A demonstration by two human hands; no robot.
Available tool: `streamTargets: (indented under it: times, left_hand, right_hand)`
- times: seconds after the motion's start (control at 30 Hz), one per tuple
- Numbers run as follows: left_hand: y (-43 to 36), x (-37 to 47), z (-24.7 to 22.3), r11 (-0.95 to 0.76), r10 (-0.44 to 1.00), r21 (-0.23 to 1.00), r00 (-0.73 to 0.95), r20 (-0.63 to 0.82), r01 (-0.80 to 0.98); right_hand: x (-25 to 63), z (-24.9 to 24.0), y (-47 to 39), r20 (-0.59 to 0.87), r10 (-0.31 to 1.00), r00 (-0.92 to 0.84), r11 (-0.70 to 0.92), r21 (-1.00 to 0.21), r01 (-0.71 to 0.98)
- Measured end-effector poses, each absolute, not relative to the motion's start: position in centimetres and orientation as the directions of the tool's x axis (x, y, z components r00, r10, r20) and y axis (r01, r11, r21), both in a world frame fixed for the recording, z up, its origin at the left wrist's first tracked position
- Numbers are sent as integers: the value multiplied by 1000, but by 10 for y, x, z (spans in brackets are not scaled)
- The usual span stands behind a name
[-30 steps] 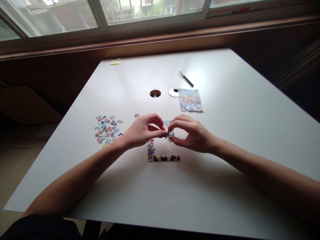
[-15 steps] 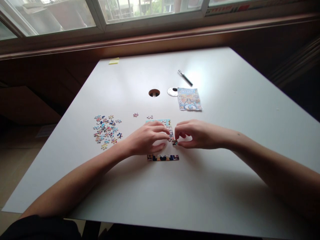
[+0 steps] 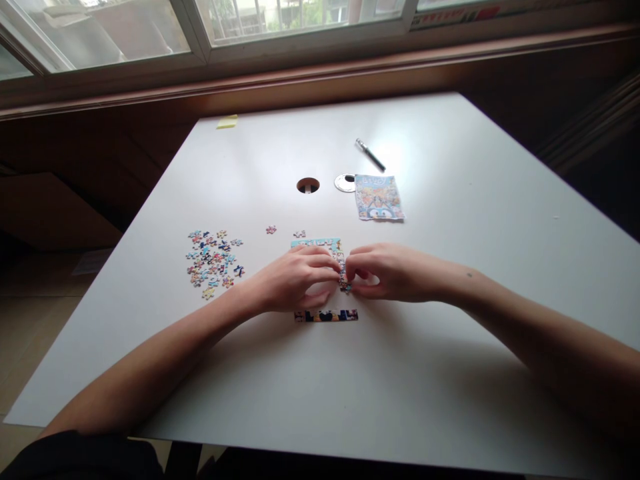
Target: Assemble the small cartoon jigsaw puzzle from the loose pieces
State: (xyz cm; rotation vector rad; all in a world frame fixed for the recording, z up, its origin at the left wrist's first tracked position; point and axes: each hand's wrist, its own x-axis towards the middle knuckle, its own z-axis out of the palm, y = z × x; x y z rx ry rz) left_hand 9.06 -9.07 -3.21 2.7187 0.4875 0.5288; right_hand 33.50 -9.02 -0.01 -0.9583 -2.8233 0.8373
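Observation:
A partly assembled jigsaw border [image 3: 315,242] lies flat on the white table, with a joined bottom strip [image 3: 326,316] set apart below it. My left hand [image 3: 307,279] arches over the middle of the border, covering part of it. Its fingers reach the right-hand column, and the thumb is held apart from them. My right hand [image 3: 375,272] is at that column's outer side. Between its thumb and forefinger is a small dark, multicoloured puzzle piece [image 3: 345,288], against the column's lower end.
Loose puzzle pieces [image 3: 213,263] are heaped on the left. Two single pieces, one of them reddish [image 3: 271,229], lie above the border. Farther back are a picture sheet [image 3: 380,198], a pen [image 3: 371,155], a round cable hole [image 3: 308,185] and a yellow sticky note [image 3: 227,122].
My right hand has shifted slightly left, bringing the puzzle piece up against the lower end of the right-hand column. My left hand has hardly moved.

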Motion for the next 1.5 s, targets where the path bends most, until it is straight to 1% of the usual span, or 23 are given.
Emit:
streamTargets:
  times: [0.43, 0.63, 1.0, 1.5]
  left_hand:
    - [-91, 90, -33, -881, 398, 378, 877, 271, 283]
    - [-90, 88, -31, -877, 393, 389, 886, 247, 281]
    - [-91, 86, -25, -913, 345, 292, 921, 179, 285]
    - [-96, 89, -19, -917, 353, 248, 924, 147, 311]
  right_hand:
    - [337, 2, -91, -135, 586, -799, 658, -496, 567]
    - [338, -2, -89, -131, 567, -813, 667, -506, 547]
    - [337, -5, -89, -145, 574, -806, 675, -475, 565]
    - [335, -5, -91, -164, 581, -797, 674, -453, 584]
